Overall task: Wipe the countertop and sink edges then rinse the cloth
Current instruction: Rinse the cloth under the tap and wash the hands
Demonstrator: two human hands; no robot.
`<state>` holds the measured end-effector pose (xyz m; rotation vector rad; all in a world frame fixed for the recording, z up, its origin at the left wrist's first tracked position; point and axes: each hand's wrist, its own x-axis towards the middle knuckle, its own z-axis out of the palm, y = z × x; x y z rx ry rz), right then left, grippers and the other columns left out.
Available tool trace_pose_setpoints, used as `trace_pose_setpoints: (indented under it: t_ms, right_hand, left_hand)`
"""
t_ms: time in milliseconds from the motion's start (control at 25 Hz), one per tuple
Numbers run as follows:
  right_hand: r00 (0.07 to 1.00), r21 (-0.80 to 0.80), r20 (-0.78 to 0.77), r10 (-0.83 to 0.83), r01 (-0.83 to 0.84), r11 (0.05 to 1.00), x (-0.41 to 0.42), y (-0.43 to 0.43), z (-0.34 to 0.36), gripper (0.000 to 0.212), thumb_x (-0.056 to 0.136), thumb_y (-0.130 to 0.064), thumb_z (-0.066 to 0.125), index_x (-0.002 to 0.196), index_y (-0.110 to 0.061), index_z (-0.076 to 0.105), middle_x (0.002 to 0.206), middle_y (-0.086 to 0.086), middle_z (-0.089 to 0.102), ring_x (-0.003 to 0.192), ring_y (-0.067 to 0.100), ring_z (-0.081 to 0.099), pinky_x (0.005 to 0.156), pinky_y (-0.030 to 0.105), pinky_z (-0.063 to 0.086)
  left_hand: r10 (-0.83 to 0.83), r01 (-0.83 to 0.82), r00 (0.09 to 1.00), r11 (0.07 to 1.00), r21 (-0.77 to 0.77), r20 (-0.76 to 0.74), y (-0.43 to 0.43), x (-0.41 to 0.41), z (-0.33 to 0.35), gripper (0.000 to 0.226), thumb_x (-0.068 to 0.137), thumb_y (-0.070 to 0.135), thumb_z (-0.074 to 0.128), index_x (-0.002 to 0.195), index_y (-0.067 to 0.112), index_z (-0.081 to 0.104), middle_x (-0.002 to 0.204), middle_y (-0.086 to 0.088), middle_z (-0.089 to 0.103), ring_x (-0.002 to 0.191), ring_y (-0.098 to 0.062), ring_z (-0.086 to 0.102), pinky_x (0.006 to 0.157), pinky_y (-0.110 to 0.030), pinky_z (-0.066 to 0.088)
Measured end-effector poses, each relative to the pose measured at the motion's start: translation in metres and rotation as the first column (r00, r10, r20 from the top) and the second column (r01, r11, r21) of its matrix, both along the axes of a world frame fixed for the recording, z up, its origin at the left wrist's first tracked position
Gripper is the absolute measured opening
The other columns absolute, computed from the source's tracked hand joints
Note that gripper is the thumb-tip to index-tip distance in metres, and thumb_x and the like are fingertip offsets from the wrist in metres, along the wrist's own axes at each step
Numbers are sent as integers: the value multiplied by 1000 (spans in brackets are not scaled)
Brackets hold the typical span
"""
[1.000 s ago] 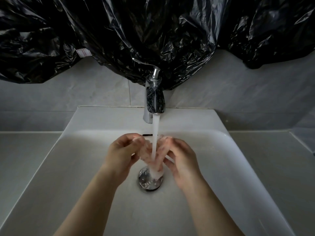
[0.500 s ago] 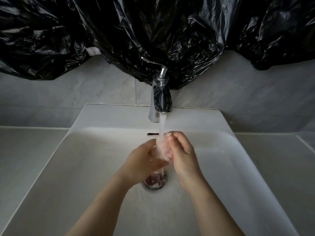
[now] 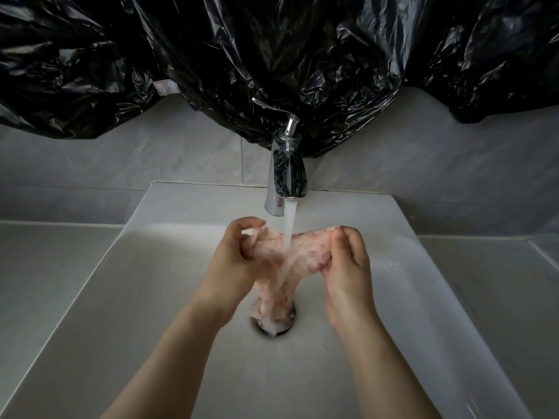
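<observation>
We have drawn our left hand (image 3: 234, 261) and right hand (image 3: 348, 267) apart, each now pinching the cloth (image 3: 298, 255), spread between them under the water (image 3: 289, 225).

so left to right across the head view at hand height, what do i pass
left countertop → sink's left rim → left hand → water stream → right hand → right countertop; the cloth spans both hands

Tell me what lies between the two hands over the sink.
Head view: the pink cloth spans from left hand to right hand, and the water stream hits its middle.
</observation>
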<state>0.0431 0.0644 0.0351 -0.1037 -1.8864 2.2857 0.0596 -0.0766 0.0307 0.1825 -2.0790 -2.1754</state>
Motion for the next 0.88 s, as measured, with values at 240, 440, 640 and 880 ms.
trace_pose_setpoints:
  t_ms: [240, 440, 640, 880]
  right_hand:
    - [987, 466, -108, 120, -56, 883, 5, 19, 9, 16, 91, -24, 57, 75, -25, 54, 62, -11, 53, 57, -6, 48, 57, 8, 37]
    - [879, 658, 295, 374, -471, 587, 2, 41, 3, 21, 72, -28, 77, 71, -16, 59, 62, -10, 54, 60, 8, 50, 58, 23, 38]
    - [915, -105, 102, 390, -380, 919, -1, 30, 8, 16, 88, -6, 57, 77, -17, 53, 74, 0, 60, 63, 7, 59, 62, 25, 45]
    - [974, 719, 96, 206, -211, 662, 27, -36, -28, 41, 82, -61, 38, 70, -22, 43, 74, 1, 62, 69, 19, 57, 62, 31, 41]
  left_hand:
    - [-234, 222, 968, 967, 126, 91, 0, 7, 6, 18, 72, 16, 73, 67, 9, 57, 59, 0, 59, 58, -14, 56, 55, -19, 46]
    - [-166, 159, 986, 845, 511, -33, -7, 8, 15, 9, 77, 10, 60, 76, 17, 54, 72, -5, 63, 67, -17, 62, 61, -27, 55]
    - [-175, 67, 965, 887, 458, 198, -14, 4, 5, 8, 67, 12, 61, 67, 12, 53, 67, -9, 58, 54, -22, 56, 48, -22, 45]
    - [-83, -121, 908, 887, 446, 411, 41, 10, -26, 35, 98, 27, 33, 74, 11, 52, 50, 0, 61, 37, -6, 56, 39, -17, 44]
